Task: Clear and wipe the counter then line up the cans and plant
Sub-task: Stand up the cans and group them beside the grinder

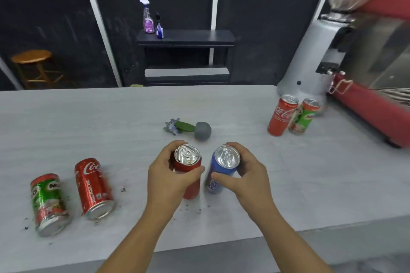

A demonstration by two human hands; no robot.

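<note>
Red can [190, 175] and blue can [218, 170] (both upright) in hands [168, 175].

Coca-Cola script marks the lying red can [94, 187] and the standing red can [281, 117]; "RECYCLE ME" runs along the lying one.

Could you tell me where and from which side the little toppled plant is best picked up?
Take the small plant by its round grey pot, probably from above with fingers across its sides. It lies tipped on the counter, flowers pointing left, and the pot is the one firm part. The stem and blossoms look too flimsy to grip.
</note>
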